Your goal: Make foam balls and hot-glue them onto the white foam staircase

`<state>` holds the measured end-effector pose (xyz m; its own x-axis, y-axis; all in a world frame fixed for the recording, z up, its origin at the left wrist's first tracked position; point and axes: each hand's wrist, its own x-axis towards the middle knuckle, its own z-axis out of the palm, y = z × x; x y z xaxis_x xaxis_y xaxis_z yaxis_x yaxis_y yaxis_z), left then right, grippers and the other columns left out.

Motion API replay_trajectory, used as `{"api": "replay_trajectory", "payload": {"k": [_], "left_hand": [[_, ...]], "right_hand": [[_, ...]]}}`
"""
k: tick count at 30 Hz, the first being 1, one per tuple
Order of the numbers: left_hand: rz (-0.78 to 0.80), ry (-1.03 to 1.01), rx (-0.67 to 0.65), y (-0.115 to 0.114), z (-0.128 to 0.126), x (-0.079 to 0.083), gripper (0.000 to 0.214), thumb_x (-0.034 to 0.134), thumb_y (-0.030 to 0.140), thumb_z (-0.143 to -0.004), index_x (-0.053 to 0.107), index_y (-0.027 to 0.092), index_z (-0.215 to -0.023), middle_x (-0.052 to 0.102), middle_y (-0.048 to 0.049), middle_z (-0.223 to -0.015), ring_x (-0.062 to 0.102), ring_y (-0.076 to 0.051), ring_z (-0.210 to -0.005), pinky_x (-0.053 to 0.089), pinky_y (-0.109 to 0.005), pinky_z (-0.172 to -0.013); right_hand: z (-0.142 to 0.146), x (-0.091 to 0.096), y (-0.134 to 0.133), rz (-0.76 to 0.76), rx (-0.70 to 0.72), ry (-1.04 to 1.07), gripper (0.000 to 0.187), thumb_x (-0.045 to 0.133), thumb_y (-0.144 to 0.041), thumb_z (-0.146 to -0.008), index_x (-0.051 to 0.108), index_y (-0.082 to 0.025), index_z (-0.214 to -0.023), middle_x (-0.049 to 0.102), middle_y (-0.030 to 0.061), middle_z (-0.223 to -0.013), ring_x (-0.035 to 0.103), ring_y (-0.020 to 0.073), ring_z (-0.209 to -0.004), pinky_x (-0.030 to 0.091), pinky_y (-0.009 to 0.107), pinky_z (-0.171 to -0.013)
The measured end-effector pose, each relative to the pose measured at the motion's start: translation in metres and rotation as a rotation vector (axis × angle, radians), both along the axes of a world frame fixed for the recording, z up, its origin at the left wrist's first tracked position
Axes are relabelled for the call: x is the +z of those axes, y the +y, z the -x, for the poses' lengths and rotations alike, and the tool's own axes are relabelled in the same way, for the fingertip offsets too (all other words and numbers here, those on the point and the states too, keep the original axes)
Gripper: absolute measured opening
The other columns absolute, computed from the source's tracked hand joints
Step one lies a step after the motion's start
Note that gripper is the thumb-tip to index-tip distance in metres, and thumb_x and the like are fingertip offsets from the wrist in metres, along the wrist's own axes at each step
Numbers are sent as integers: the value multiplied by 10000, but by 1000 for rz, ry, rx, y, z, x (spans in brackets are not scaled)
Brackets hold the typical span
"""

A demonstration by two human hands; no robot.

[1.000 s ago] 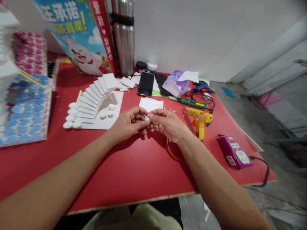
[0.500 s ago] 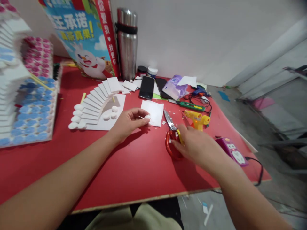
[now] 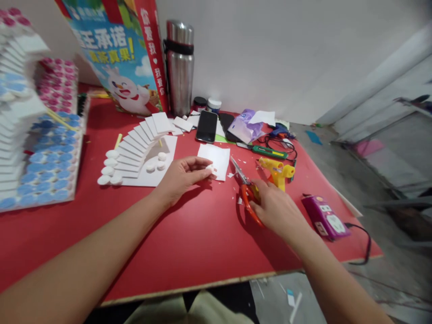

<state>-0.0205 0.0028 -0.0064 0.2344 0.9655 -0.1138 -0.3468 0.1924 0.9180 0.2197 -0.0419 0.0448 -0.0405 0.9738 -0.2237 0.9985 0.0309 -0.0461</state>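
Note:
My left hand (image 3: 184,176) pinches a small white foam piece (image 3: 211,168) between thumb and fingertips, just over the edge of a white foam square (image 3: 216,158) on the red table (image 3: 168,243). My right hand (image 3: 275,209) is closed around the orange handles of the scissors (image 3: 246,189), whose blades point toward the foam square. A fan of white foam steps (image 3: 135,144) with small white ovals lies to the left of my left hand.
A yellow glue gun (image 3: 278,171) stands just right of the scissors, a purple power strip (image 3: 323,217) beyond it. A phone (image 3: 206,126), steel flask (image 3: 180,67), printed carton (image 3: 121,58) and green cutter (image 3: 268,151) sit at the back. Stacked blue and pink foam models (image 3: 43,153) fill the left.
My right hand left the small white piece, moved right and down to the scissors and closed on their handles. My left hand kept the piece and stayed nearly still.

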Motion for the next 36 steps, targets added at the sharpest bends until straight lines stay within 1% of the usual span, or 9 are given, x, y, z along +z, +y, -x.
{"api": "replay_trajectory", "payload": {"k": [2,4,7,9,12,15,18,22,36], "left_hand": [[46,-54,-6,0,-1,0,335,882,252,-754,731,130,-1027,794,-106,-957,770,-206,-824,654,-366,-784],[91,-101,-6,0,-1,0,325,891,239,-736,720,129,-990,795,-104,-914,771,-219,-807,657,-384,-756],[128,-149,16,1,-3,1,331,910,226,-696,713,131,-943,790,-88,-857,767,-215,-761,650,-380,-730],[127,-157,37,2,-3,2,325,918,221,-681,717,132,-920,783,-69,-845,764,-191,-753,634,-336,-747],[118,-134,46,2,-3,1,312,921,233,-684,730,150,-917,769,-30,-857,755,-148,-764,591,-257,-751],[75,-73,30,2,-2,-1,271,904,242,-707,743,164,-911,755,-16,-851,733,-126,-766,566,-242,-757],[8,20,7,1,0,-3,232,870,251,-745,759,169,-931,763,-39,-891,715,-137,-801,540,-230,-703],[-6,74,-8,0,1,-4,258,860,267,-748,765,197,-978,768,-41,-925,704,-159,-821,492,-220,-604],[-64,83,14,1,-1,3,242,863,245,-719,759,177,-926,763,-35,-851,702,-157,-788,550,-295,-776]], "right_hand": [[-12,-3,-3,-33,14,194,434,559,-226,-898,545,-149,-1325,708,90,-889,679,267,-786,447,346,-669],[-19,-4,-6,-75,17,413,406,589,-302,-906,544,-179,-1290,652,17,-770,614,208,-661,444,318,-623],[-18,-3,-12,-132,46,581,395,670,-428,-891,548,-221,-1205,576,-32,-725,554,171,-631,458,298,-619],[-12,-1,-17,-155,100,564,451,712,-471,-875,537,-231,-1215,595,-27,-764,569,171,-663,474,299,-647],[-1,0,-23,-221,213,488,528,725,-522,-870,539,-219,-1262,684,41,-938,648,211,-798,507,332,-728],[6,-1,-25,-299,283,407,552,717,-545,-870,560,-206,-1276,706,98,-1067,685,268,-930,522,378,-790],[8,-4,-26,-300,278,343,539,699,-543,-874,579,-208,-1278,706,100,-1040,698,286,-895,529,398,-757],[10,-6,-24,-290,274,321,543,701,-534,-872,584,-206,-1288,706,101,-1030,704,296,-885,530,410,-749],[13,-3,-23,-242,239,389,443,672,-499,-917,613,-208,-1246,725,71,-979,654,206,-742,440,305,-622]]}}
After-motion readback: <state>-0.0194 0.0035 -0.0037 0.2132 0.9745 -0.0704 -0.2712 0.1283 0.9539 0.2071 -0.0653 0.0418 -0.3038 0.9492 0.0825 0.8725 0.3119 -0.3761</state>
